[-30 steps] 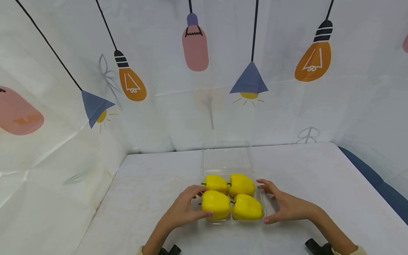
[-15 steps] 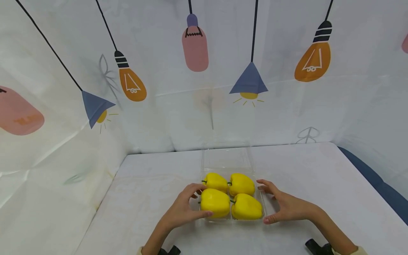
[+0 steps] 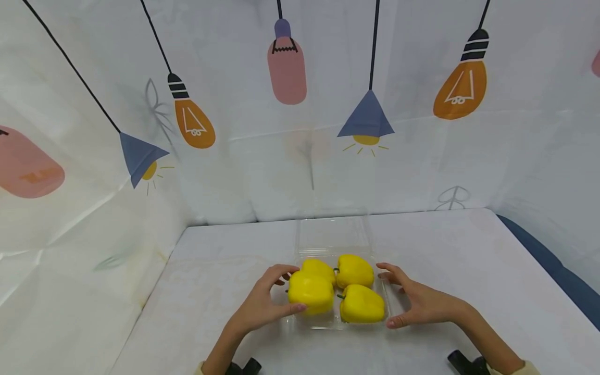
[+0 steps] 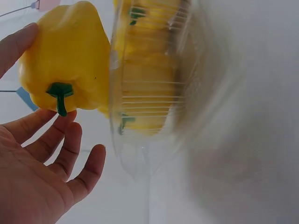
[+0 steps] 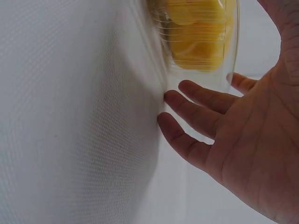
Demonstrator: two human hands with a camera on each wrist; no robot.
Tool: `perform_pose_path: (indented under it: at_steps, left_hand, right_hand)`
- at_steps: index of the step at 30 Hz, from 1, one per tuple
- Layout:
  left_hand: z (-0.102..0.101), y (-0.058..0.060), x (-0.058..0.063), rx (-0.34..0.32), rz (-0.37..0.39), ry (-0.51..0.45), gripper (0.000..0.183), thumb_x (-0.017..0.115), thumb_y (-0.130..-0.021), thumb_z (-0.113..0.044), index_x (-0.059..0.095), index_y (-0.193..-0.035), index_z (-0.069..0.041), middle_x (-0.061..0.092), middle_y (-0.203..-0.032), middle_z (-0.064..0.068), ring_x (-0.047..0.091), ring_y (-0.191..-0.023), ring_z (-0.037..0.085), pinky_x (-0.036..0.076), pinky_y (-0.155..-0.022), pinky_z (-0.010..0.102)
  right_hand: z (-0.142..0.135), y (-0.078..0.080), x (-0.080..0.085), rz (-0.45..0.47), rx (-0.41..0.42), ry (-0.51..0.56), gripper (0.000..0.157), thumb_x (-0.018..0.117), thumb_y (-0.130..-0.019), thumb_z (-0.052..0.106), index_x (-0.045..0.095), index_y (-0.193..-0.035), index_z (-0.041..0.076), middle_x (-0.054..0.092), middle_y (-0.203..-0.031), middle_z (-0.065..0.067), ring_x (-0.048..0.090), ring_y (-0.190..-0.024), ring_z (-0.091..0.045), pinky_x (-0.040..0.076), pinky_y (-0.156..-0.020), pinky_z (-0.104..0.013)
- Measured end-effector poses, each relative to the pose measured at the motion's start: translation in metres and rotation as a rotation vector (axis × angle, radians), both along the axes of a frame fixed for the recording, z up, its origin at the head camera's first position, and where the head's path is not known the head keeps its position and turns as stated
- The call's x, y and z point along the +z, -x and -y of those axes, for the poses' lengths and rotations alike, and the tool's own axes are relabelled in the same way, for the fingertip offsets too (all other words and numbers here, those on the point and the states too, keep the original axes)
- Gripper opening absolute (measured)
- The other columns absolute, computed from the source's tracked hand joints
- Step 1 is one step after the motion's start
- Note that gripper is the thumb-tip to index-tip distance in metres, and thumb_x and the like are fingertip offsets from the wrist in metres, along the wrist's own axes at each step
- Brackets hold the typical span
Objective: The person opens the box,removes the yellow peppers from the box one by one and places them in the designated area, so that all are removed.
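My left hand grips a yellow bell pepper between thumb and fingers. In the left wrist view this pepper, with its green stem, is raised above the rim of a clear plastic container. Three other yellow peppers lie in the container: one at back left, partly hidden by the held one, one at back right and one at front right. My right hand stays beside the container's right side, thumb and fingers spread apart, holding nothing. Its fingertips are close to the container wall in the right wrist view.
The container's clear lid lies folded back behind it on the white table. A white curtain printed with lamps and bulbs hangs along the back and left. Something dark blue shows past the right table edge.
My left hand has lifted the front left pepper and shifted it slightly left and up, so it now overlaps the pepper behind. The right hand has kept its place.
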State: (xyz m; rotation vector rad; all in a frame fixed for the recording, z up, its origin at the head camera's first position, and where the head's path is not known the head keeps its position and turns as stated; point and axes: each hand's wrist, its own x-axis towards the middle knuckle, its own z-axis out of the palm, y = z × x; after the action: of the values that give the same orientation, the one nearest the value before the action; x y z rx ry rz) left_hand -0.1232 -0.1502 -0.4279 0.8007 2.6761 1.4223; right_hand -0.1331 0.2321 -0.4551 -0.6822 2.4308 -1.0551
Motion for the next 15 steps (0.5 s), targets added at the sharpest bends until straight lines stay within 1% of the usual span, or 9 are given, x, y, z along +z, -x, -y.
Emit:
perform_pose_path:
  at_steps: [3, 6, 8, 10, 15]
  left_hand:
    - [0.004, 0.001, 0.002, -0.007, -0.033, -0.020, 0.065, 0.078, -0.073, -0.044, 0.051, -0.128, -0.022, 0.052, -0.123, -0.012, 0.049, -0.104, 0.011, 0.048, -0.087, 0.043]
    - [0.008, 0.002, 0.002, -0.004, -0.068, -0.035, 0.065, 0.079, -0.074, -0.042, 0.050, -0.128, -0.023, 0.052, -0.123, -0.011, 0.049, -0.104, 0.011, 0.048, -0.086, 0.038]
    - [0.010, 0.002, 0.001, 0.011, -0.093, -0.035, 0.065, 0.079, -0.074, -0.041, 0.050, -0.129, -0.024, 0.052, -0.123, -0.011, 0.049, -0.104, 0.010, 0.048, -0.086, 0.034]
    - [0.012, 0.003, 0.000, 0.028, -0.117, -0.035, 0.066, 0.079, -0.073, -0.041, 0.050, -0.130, -0.023, 0.052, -0.123, -0.011, 0.049, -0.104, 0.010, 0.048, -0.085, 0.032]
    - [0.019, 0.004, -0.003, 0.066, -0.156, -0.028, 0.068, 0.079, -0.073, -0.041, 0.050, -0.131, -0.019, 0.052, -0.123, -0.009, 0.048, -0.104, 0.011, 0.047, -0.085, 0.033]
  right_hand:
    - [0.000, 0.000, -0.001, 0.005, -0.004, -0.004, 0.106, 0.078, -0.074, 0.040, 0.005, -0.149, 0.024, 0.033, -0.145, -0.017, 0.035, -0.131, -0.039, 0.035, -0.097, -0.060]
    - [0.000, 0.001, -0.002, 0.008, -0.005, -0.003, 0.106, 0.078, -0.074, 0.039, 0.005, -0.149, 0.024, 0.032, -0.146, -0.018, 0.034, -0.131, -0.039, 0.035, -0.097, -0.061]
    - [0.000, 0.001, -0.002, 0.005, -0.005, -0.003, 0.106, 0.078, -0.075, 0.040, 0.005, -0.149, 0.024, 0.032, -0.146, -0.018, 0.034, -0.131, -0.040, 0.034, -0.097, -0.061]
    - [0.000, 0.001, -0.002, 0.004, -0.004, -0.001, 0.105, 0.078, -0.075, 0.039, 0.005, -0.149, 0.024, 0.032, -0.146, -0.019, 0.034, -0.131, -0.040, 0.034, -0.097, -0.061]
    - [0.001, 0.001, -0.001, 0.009, -0.006, -0.001, 0.106, 0.078, -0.074, 0.040, 0.005, -0.149, 0.024, 0.031, -0.146, -0.020, 0.033, -0.132, -0.041, 0.033, -0.097, -0.063]
